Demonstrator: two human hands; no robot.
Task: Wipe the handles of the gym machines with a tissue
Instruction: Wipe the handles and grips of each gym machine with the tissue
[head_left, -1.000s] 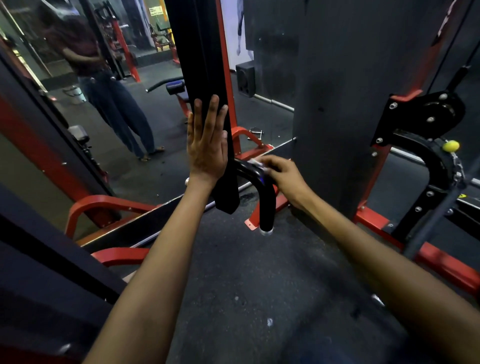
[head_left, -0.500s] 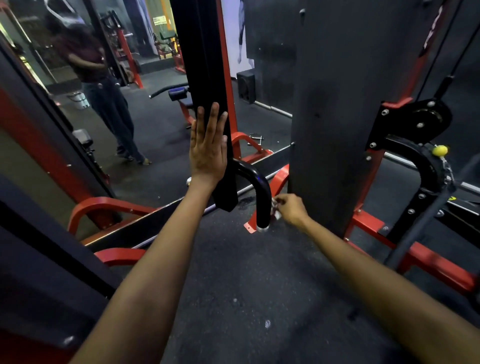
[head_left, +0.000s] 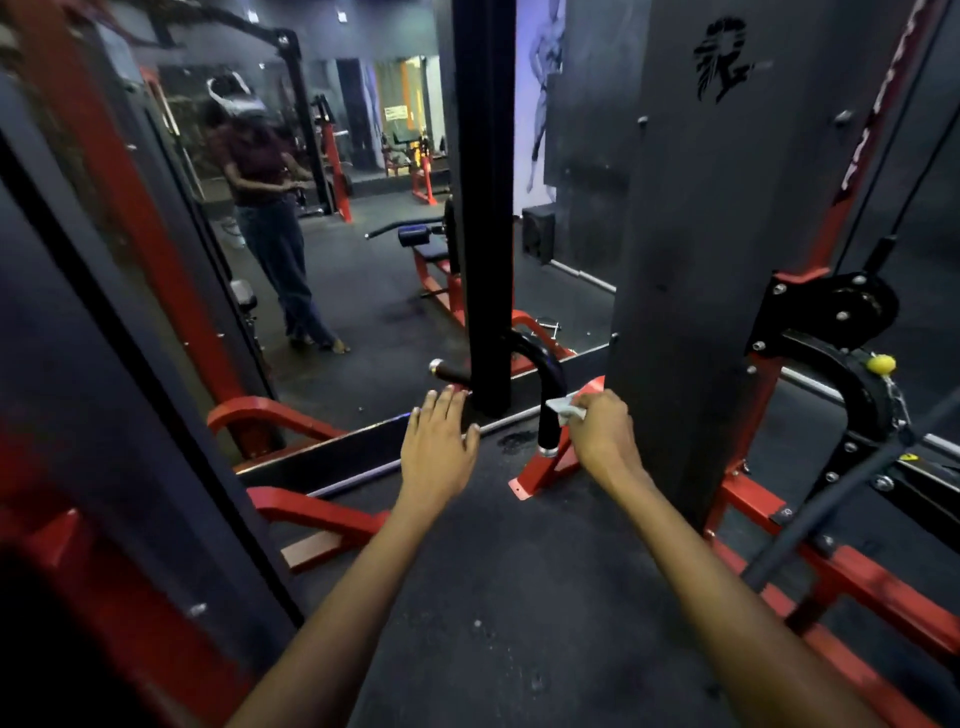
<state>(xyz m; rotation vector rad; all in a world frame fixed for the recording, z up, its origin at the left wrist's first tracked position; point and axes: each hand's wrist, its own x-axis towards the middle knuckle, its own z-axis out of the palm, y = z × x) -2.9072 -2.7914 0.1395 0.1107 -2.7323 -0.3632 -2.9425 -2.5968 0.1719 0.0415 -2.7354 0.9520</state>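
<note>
**Tissue against curved black handle, right hand pinching**

Tissue: small, white, crumpled; pinched in the curled fingers of the right hand and pressed to the right side of the handle's downward leg, just above its silver end cap.

Handle: black, arched bar emerging from behind the black upright post, bending over and dropping toward the floor; opposite end, also silver-capped, projecting left of the post.

Left hand: fingers straight and slightly spread, palm down, holding nothing; fingertips near the foot of the post, just below the handle's left end. Contact with post or handle: cannot tell.

Both forearms: bare, extended from the bottom edge of the view toward the post.

Surroundings: dark, speckled rubber floor; red steel base frame bolted under the handle; broad dark grey shroud panel with a black logo, immediately right of the right hand; black pulley bracket with a yellow knob and cable further right; red and dark frame members at left. Mirror behind the post: reflection of a person in a dark red top and blue trousers, with further red gym machines in the background.
</note>
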